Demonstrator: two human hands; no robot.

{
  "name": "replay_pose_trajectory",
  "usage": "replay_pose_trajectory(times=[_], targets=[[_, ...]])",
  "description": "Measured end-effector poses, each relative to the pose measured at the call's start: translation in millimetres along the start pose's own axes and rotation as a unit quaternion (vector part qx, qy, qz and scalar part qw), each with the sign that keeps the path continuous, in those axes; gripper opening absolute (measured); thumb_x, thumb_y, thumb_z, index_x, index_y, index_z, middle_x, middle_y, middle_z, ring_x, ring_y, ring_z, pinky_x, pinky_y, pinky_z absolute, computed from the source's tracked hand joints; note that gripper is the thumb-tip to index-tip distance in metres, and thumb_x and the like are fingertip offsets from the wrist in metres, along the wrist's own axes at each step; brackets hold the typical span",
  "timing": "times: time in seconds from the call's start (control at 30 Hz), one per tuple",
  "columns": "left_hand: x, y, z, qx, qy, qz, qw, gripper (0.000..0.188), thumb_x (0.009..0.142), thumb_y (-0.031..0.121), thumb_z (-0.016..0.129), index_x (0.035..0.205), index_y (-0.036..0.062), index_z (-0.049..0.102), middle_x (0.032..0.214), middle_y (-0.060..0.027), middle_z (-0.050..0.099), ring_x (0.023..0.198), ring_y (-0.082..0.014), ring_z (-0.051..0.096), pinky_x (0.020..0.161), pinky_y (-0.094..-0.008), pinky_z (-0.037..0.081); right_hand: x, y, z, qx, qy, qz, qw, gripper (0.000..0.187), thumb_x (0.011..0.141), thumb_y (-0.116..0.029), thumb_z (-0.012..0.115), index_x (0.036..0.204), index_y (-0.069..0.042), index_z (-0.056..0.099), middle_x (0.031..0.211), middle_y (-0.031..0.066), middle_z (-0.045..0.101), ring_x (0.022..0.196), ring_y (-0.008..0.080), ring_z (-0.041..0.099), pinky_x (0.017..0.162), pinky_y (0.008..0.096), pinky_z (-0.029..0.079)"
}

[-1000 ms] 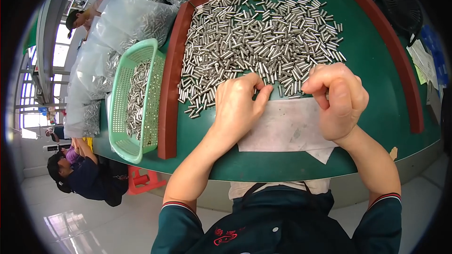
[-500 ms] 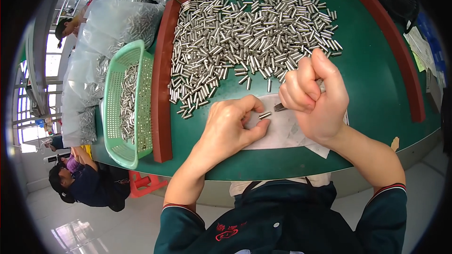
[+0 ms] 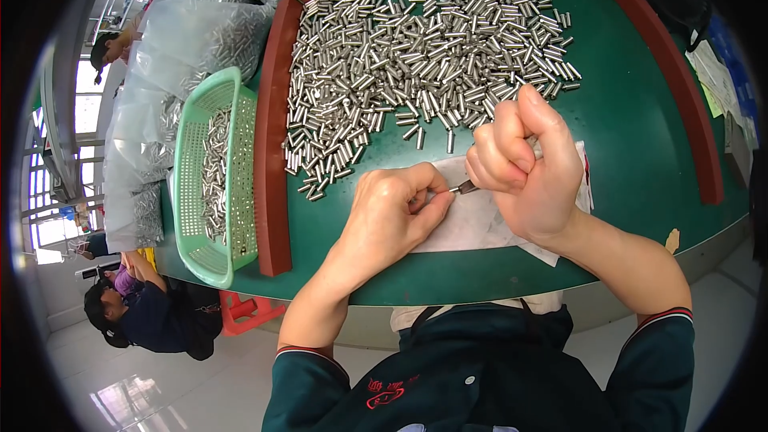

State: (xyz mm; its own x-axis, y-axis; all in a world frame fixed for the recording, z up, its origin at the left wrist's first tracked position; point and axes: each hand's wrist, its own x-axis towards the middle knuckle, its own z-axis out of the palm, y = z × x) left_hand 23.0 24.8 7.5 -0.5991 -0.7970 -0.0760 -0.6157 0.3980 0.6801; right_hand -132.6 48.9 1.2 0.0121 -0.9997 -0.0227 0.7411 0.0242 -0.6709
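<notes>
— Green table (image 3: 640, 136) lay under us, with a big pile of shiny metal tubes (image 3: 416, 48) at the back. What changed?

— We lifted both hands off the white paper (image 3: 480, 220). Now our left hand (image 3: 392, 216) and right hand (image 3: 520, 168) met, fingers pressed together, pinching 1 small tube (image 3: 462, 187) between them.

A second ago both hands lay flat at the near edge of the pile of metal tubes (image 3: 424, 56), fingers among them. Now the right hand (image 3: 524, 168) is lifted into a fist and the left hand (image 3: 392, 216) pinches a small metal piece (image 3: 464, 187) between their fingertips, over the white sheet (image 3: 480, 224).
</notes>
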Motion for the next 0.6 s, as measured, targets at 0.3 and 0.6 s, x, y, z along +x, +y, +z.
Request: replay_pose_trajectory(times=[0.3,0.6], targets=[[0.3,-0.2,2.0,-0.015,0.011,0.000,1.000,0.008,0.067,0.004,0.064,0.065,0.0014,0.056,0.044,-0.0094,0.045,0.038,-0.0212,0.045,0.040,-0.0304,0.035,-0.8,3.8,-0.8,-0.016,-0.011,-0.004,1.000,0.043,0.090,-0.031,0.025,0.050,-0.014,0.024,0.040,-0.0033,0.023,0.038,0.0072,0.012,0.038,0.0234,0.015],[-0.5,0.3,1.4,-0.010,0.006,-0.007,1.000,0.008,0.068,0.003,0.063,0.064,0.0017,0.056,0.045,-0.0095,0.045,0.038,-0.0234,0.045,0.040,-0.0315,0.035,0.4,0.4,-1.5,0.002,-0.013,-0.003,1.000,0.044,0.090,-0.031,0.025,0.050,-0.014,0.024,0.040,-0.0031,0.024,0.038,0.0078,0.013,0.039,0.0238,0.016]])
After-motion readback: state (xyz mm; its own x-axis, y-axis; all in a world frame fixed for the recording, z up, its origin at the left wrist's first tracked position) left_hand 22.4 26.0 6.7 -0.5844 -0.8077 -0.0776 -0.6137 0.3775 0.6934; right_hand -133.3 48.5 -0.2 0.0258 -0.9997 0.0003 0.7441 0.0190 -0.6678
